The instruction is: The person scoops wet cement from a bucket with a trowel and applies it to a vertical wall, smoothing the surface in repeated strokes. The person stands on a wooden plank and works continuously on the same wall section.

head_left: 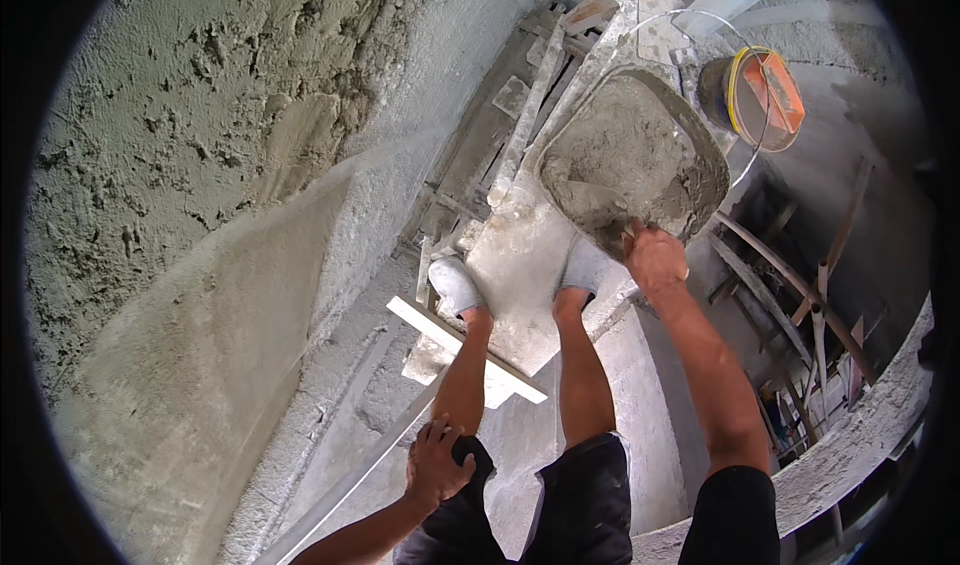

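Observation:
My right hand (655, 257) reaches into the near side of a squarish tub (722, 180) of wet grey mortar (625, 135). Its fingers are closed round the handle of what looks like a trowel (588, 197); the blade is smeared with mortar and partly sunk in it, and the handle is mostly hidden by the hand. My left hand (440, 462) lies on my left knee with its fingers spread, holding nothing. The tub stands on a mortar-stained plank platform (510, 265), just beyond my feet.
Rough wet plaster (200, 115) covers the wall on the left. A white straight board (465, 350) lies by my left foot, above a long pale bar (350, 480). Right of the tub sits a yellow-rimmed bucket (745, 100) with an orange piece inside. Poles (790, 275) cross an opening at right.

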### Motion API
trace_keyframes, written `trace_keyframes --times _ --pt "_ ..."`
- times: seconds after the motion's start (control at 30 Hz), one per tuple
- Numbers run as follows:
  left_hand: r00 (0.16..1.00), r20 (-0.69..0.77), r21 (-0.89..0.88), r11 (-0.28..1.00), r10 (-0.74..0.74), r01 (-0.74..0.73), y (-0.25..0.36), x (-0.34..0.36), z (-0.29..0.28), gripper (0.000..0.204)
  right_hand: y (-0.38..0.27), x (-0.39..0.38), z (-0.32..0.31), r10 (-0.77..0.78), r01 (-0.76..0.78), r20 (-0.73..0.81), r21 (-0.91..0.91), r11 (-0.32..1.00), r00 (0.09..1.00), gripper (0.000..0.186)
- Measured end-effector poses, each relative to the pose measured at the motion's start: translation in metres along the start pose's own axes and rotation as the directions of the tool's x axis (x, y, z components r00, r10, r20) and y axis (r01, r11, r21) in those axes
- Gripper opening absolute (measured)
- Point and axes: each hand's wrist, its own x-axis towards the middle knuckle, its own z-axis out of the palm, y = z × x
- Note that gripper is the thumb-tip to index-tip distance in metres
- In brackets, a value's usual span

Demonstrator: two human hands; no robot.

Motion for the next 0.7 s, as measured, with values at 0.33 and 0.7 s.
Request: trace_keyframes --times 0.33,0.7 --pt "0.997 0.039 0.042 0.997 -0.064 0.063 0.011 -0.001 0.006 0.061 0.027 0.017 0.000 0.165 -0.175 0.122 0.084 0.981 0.979 0.043" --pt "0.999 -0.012 0.011 0.999 -0.050 0.050 0.001 -0.006 0.011 0.059 0.004 0.040 0.042 -0.063 0.057 0.109 0.052 0.997 0.992 0.044"
